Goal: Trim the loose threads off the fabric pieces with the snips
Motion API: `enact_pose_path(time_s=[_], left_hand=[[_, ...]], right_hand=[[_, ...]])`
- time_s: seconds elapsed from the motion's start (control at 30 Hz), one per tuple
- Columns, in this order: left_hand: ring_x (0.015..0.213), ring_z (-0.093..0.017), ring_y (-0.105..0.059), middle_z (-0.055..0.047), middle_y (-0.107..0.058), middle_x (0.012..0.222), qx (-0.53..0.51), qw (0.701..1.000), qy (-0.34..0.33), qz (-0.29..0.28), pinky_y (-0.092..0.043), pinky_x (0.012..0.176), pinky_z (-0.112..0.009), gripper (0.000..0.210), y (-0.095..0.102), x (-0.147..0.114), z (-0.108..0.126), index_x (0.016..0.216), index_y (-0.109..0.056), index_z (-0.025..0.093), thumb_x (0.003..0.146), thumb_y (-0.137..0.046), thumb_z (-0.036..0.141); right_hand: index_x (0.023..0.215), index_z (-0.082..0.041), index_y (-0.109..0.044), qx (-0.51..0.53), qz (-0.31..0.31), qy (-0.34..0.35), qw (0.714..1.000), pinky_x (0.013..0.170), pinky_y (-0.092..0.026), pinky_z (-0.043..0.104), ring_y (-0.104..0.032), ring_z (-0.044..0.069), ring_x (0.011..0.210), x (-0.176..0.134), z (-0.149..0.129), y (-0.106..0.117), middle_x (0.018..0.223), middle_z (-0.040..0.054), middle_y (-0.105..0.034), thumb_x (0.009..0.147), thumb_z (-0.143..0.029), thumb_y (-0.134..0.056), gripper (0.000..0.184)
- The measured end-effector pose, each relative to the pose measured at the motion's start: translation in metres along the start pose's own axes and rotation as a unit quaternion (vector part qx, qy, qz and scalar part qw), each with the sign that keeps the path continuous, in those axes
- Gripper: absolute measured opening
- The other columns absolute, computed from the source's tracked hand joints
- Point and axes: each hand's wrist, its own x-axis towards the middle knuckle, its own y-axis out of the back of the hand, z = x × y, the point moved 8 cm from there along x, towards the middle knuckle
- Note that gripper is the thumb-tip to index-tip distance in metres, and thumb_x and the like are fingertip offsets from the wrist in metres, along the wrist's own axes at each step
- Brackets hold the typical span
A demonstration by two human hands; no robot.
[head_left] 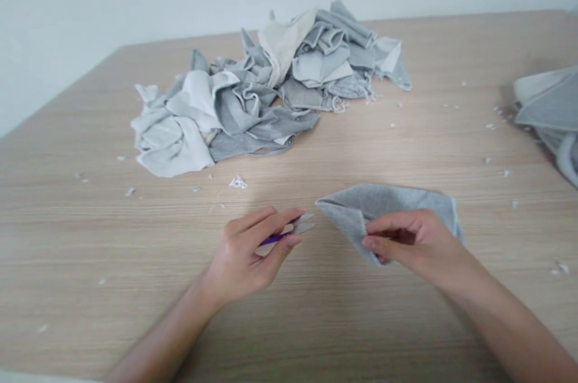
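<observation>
My left hand [259,247] is closed around small thread snips [303,224] with a purple handle. Their two pointed blades stick out to the right, spread apart, a short way from the cloth. Between the thumb and fingers of my right hand [413,241] is pinched the stitched edge of a grey fabric piece [388,197]. This piece is folded over, with its pointed left corner facing the blades. My right fingers cover part of its near edge.
A heap of grey and whitish fabric pieces [253,94] lies at the back of the wooden table [289,329]. More fabric pieces [553,106] are stacked at the right edge. Thread clippings [238,182] and small white scraps are scattered about.
</observation>
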Motion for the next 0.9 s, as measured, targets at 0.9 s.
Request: enact_pose_path(time_s=[0.9], left_hand=[[0.076, -0.012, -0.07, -0.003, -0.077, 0.101, -0.142, 0.986, 0.069, -0.062, -0.054, 0.069, -0.02, 0.039, -0.032, -0.009, 0.008, 0.126, -0.069, 0.022, 0.088, -0.074, 0.023]], right_hand=[[0.071, -0.018, -0.075, 0.152, 0.031, -0.024, 0.988, 0.055, -0.032, 0.023, -0.044, 0.01, 0.058, 0.0, 0.023, 0.001, 0.061, -0.002, -0.056, 0.065, -0.036, -0.087, 0.022]])
